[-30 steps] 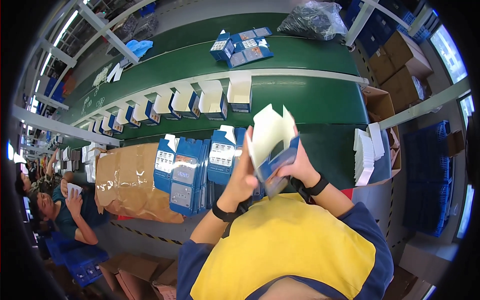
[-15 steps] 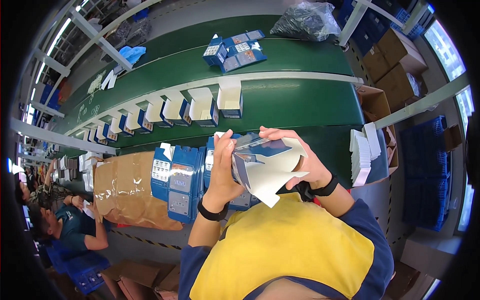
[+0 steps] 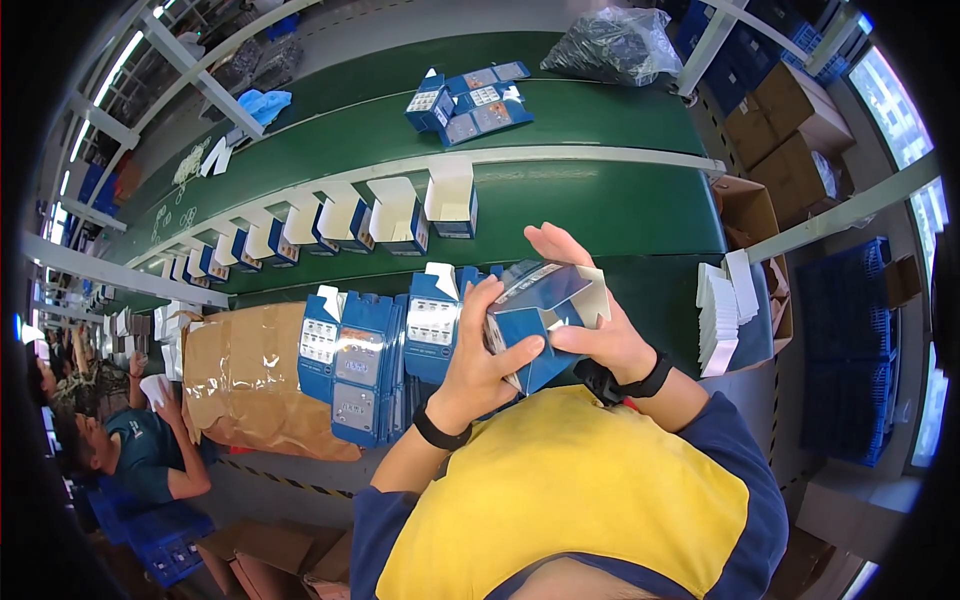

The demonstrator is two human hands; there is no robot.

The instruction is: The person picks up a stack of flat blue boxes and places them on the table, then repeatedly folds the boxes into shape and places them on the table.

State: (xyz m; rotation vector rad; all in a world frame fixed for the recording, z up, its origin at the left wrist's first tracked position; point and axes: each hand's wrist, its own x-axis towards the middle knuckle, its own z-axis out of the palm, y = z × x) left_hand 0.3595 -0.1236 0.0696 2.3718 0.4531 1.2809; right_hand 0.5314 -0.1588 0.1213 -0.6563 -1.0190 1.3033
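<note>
— What have you got in hand?

— You hold one small blue carton (image 3: 540, 320) with white inner flaps, half folded, its open end turned up and away from you, just above the near edge of the tabletop (image 3: 640, 210) and close to your chest. Your left hand (image 3: 480, 365) is closed around its left side, fingers pressed on the blue face. Your right hand (image 3: 590, 310) cups it from behind and the right, thumb on the lower edge, so both grips are shut on the same carton.

— And around you?

— Just left of your hands stands a pack of flat blue carton blanks (image 3: 365, 365), leaning on a brown paper bundle (image 3: 245, 385). On the green belt beyond, you can count about eight open cartons in a row (image 3: 400, 215), white flaps up; farther ones blur. A loose cluster of blue cartons (image 3: 470, 100) lies on the far belt. One stack of white sheets (image 3: 722, 310) sits to your right. A seated person (image 3: 140, 450) works at lower left.
</note>
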